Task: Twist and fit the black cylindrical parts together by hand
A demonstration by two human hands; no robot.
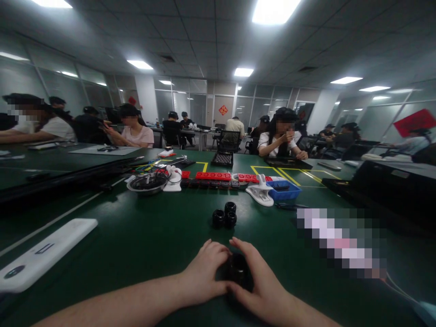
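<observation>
My left hand (204, 269) and my right hand (261, 281) curve around a black round hollow part (237, 265) close in front of me. Both sets of fingers bend about its sides, the thumbs nearly meeting on the near side. The hands hide much of this part, so its full shape is unclear. Just beyond my fingertips, three black ring-shaped parts (230, 219), like small tyres with open tops, stand clustered on the green table (153, 254).
A metal bowl (147, 183), white clips (261, 190), red strips (213, 175) and a blue tray (284, 190) line the table's middle. At left lies a long white device (51, 252); at right, a black case (398, 190). Across the table sits a person (281, 138).
</observation>
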